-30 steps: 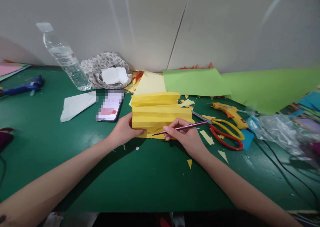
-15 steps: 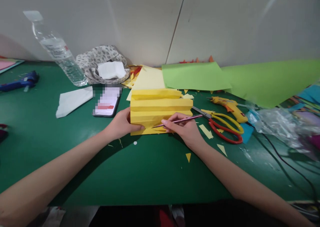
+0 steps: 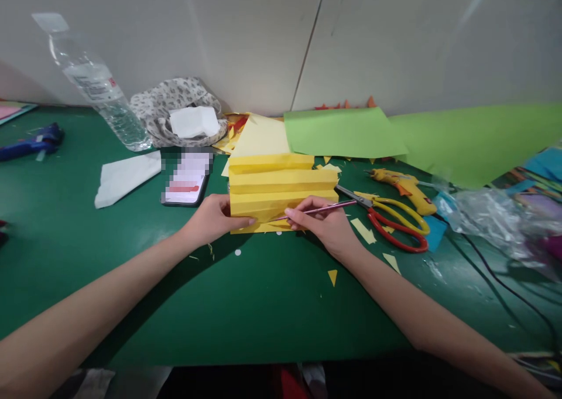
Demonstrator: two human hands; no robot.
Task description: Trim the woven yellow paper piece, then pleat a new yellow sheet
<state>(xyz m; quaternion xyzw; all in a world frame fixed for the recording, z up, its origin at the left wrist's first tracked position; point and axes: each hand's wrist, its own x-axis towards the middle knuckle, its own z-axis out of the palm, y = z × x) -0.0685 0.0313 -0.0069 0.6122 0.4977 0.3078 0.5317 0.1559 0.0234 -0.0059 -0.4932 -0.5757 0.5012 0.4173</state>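
A yellow sheet of paper [image 3: 281, 182] with several crosswise pleats lies on the green table, mid-view. My left hand [image 3: 214, 218] pinches its lower left corner, thumb on top and the other fingers hidden underneath. Between the thumb and fingers of my right hand [image 3: 322, 222] is a thin pink metallic stick [image 3: 327, 209], slanting down to the left. Its tip touches the paper near the lower edge. Scissors with red and yellow handles [image 3: 397, 223] lie just right of the paper, blades pointing toward it.
Left stand a phone [image 3: 188, 177], a white tissue [image 3: 127, 179], a leaning water bottle [image 3: 99, 85] and a patterned cloth bag [image 3: 153, 103]. Green paper [image 3: 342, 132] lies behind. A yellow glue gun [image 3: 406, 189], its cord and crumpled plastic [image 3: 492, 220] are right. Paper scraps surround the scissors.
The view has shifted slightly. The stick's tip sits a little higher along the lower part of the yellow paper; both hands keep their holds.
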